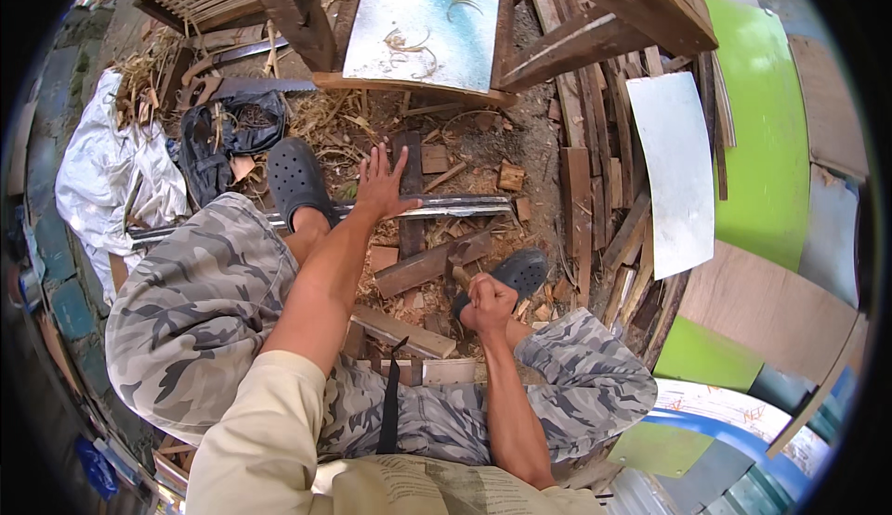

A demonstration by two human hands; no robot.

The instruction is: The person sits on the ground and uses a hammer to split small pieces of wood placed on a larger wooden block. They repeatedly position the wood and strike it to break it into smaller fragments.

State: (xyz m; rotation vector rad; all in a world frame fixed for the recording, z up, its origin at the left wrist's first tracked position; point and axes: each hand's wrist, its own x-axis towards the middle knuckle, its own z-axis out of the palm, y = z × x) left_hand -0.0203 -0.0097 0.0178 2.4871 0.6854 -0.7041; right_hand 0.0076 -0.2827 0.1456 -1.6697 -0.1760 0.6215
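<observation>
My left hand (pixel 383 185) is stretched out with its fingers spread. Its palm lies at a long, narrow strip (pixel 469 206) with dark and white bands, which runs crosswise near my feet. A dark wood piece (pixel 412 234) crosses under that strip. Closed in a fist, my right hand (pixel 490 305) grips a wooden handle (pixel 462 276) whose brown end pokes out above the thumb side. What tool it belongs to cannot be made out. Just ahead of that fist lies a short wooden board (pixel 433 264), tilted among offcuts.
My clog-shod feet (pixel 299 179) stand either side of the work. A wooden frame with a white panel (pixel 423 27) stands ahead. Handsaws (pixel 260 86), a black plastic bag (pixel 228 134) and a white sack (pixel 121 171) lie left. Timber lengths (pixel 581 208) and sheets (pixel 674 176) fill the right.
</observation>
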